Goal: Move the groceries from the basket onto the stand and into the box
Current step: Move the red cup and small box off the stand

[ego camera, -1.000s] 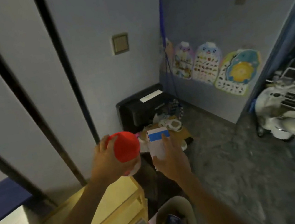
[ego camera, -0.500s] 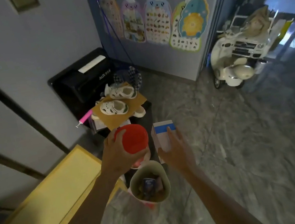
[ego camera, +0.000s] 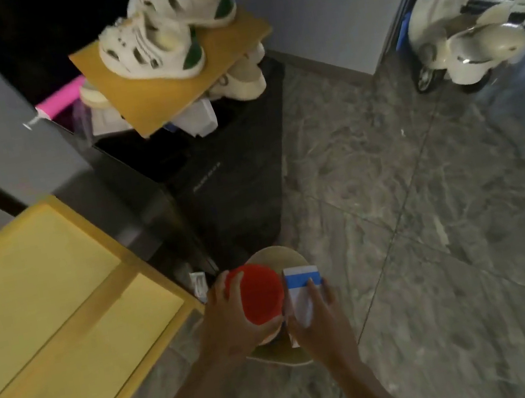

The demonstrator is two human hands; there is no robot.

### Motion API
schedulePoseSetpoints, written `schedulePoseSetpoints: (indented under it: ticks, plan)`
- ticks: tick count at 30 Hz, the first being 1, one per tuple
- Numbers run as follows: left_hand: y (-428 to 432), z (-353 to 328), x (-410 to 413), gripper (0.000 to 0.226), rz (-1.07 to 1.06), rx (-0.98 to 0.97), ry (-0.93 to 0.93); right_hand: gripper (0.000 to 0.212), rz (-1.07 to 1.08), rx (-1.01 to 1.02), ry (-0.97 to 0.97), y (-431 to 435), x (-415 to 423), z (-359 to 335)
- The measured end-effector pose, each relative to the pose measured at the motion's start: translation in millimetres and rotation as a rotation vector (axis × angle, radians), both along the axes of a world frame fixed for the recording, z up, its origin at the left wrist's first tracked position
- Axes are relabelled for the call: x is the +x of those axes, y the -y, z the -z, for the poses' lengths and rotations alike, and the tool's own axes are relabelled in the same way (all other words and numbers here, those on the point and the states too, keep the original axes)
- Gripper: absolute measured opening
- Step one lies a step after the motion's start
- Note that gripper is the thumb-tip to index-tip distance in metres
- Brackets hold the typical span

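Both hands hover directly above the basket (ego camera: pixel 275 251), a pale round one on the floor. The left hand (ego camera: pixel 226 324) curls its fingers around a red-lidded container (ego camera: pixel 258 292). The right hand (ego camera: pixel 324 325) clasps a white carton (ego camera: pixel 300 300) with a blue stripe (the two items sit side by side). Left of the basket is the yellow stand (ego camera: pixel 43 287). Just behind the basket is a black box (ego camera: pixel 232 190), topped by a cardboard sheet (ego camera: pixel 167 93) bearing white shoes (ego camera: pixel 149 51).
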State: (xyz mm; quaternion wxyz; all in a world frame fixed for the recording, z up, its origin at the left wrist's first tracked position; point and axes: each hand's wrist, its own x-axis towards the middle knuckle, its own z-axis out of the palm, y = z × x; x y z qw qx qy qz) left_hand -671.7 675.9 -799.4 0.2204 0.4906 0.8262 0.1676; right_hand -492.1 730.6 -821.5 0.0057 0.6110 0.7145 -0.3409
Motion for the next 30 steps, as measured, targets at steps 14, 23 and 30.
schedulePoseSetpoints:
  ticks: [14, 23, 30]
  plan:
    - [17, 37, -8, 0.124, 0.08, -0.02, -0.011, 0.088, 0.051, 0.057, -0.029, 12, -2, 21]
    - [1, -191, -45, 0.114, -0.013, 0.062, 0.0, 0.102, -0.036, 0.142, 0.003, -45, 31, -229]
    - [-31, -447, -91, 0.118, 0.09, 0.297, -0.12, 0.105, -0.03, 0.445, -0.148, -77, 19, -472]
